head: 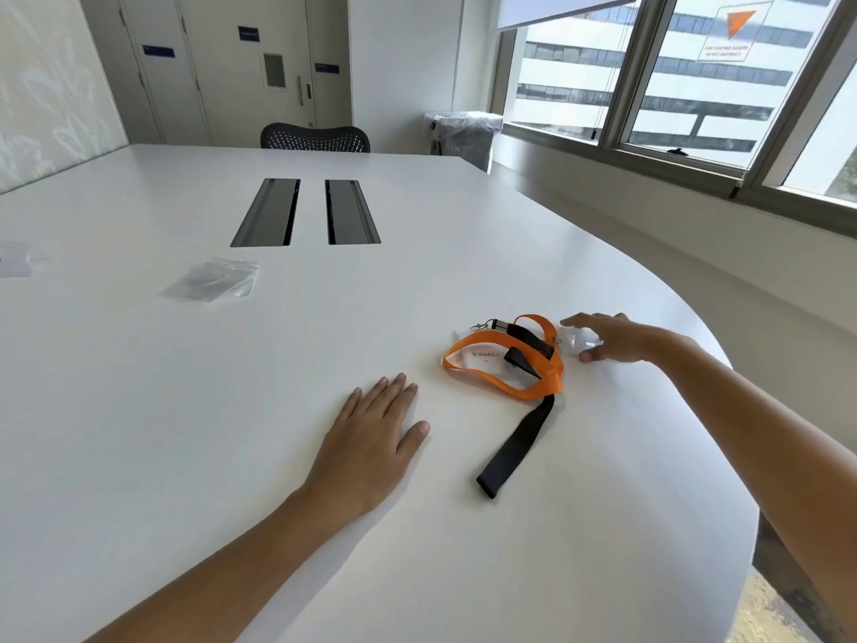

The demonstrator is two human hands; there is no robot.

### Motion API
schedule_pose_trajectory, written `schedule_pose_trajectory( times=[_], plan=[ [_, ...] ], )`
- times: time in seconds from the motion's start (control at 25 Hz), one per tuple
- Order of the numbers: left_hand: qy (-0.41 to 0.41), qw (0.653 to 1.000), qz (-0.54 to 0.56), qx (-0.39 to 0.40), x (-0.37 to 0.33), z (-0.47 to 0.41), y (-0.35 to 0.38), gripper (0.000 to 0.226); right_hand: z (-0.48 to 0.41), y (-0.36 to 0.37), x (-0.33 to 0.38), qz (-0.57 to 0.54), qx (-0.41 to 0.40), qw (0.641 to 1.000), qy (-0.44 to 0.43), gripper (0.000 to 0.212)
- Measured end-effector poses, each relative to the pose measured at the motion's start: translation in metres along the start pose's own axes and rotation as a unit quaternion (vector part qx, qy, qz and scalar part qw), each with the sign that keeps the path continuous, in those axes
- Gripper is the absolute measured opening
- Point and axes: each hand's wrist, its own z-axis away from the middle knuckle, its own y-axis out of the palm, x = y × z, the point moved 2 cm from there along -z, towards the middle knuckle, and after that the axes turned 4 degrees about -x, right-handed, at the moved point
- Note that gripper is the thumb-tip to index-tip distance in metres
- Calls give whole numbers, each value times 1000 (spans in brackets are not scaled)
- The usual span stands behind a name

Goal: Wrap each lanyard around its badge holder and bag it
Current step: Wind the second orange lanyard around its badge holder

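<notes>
On the near right part of the white counter (pixel 185 410) lies the badge holder (pixel 482 357), flat, with a white card that reads "V.Kohli". An orange lanyard (pixel 487 378) loops loosely over and around it, unwrapped. A black lanyard (pixel 519 443) is tangled through the orange one; its long tail runs toward the near edge and lies flat on the counter. A metal clip (pixel 482 325) sits at the far side of the tangle, just beside the holder. The left hand (pixel 371 438) rests palm down on the counter, fingers straight and together, holding nothing, near the lanyards on their left but apart from them. The right hand (pixel 617 338) reaches in from the right, fingers stretched out and thumb low on the counter. A small clear plastic piece (pixel 582 338) sits between thumb and fingers, just right of the orange loop; can't tell if the hand is pinching it or only bracketing it. Clear zip bags (pixel 211 280) lie in a small pile well apart, far left of the lanyards. Another clear item (pixel 14 259) sits at the left frame edge, too cut off to identify. Two grey cable slots (pixel 266 212) are set into the counter's middle. A black mesh chair (pixel 315 136) stands at the far end, and windows (pixel 672 71) are on the right.
</notes>
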Motion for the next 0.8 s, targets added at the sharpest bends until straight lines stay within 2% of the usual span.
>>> schedule_pose_trajectory(
  times=[0.16,0.24,0.28,0.4,0.52,0.64,0.72,0.8],
  plan=[
    [-2,1000,3,-1,1,-1,2,56,1,-2,-3,-70,35,993,92,86],
    [-1,1000,4,2,2,-1,3,56,5,-6,-1,-55,37,992,110,94],
    [-2,1000,6,3,2,-1,4,56,7,-9,1,-26,24,993,108,88],
    [-2,1000,13,3,3,-3,4,56,18,-22,11,-17,-58,995,77,34],
    [-1,1000,21,6,2,-2,4,56,35,-32,26,-111,-144,981,62,26],
    [-7,998,61,8,-1,-7,-1,57,56,-42,47,-325,-224,917,57,19],
    [-9,991,130,8,-6,-19,-7,58,69,-52,64,-439,-234,867,24,13],
    [-5,980,197,18,-13,-38,-14,59,81,-61,79,-549,-234,802,-21,24]
  ],
)
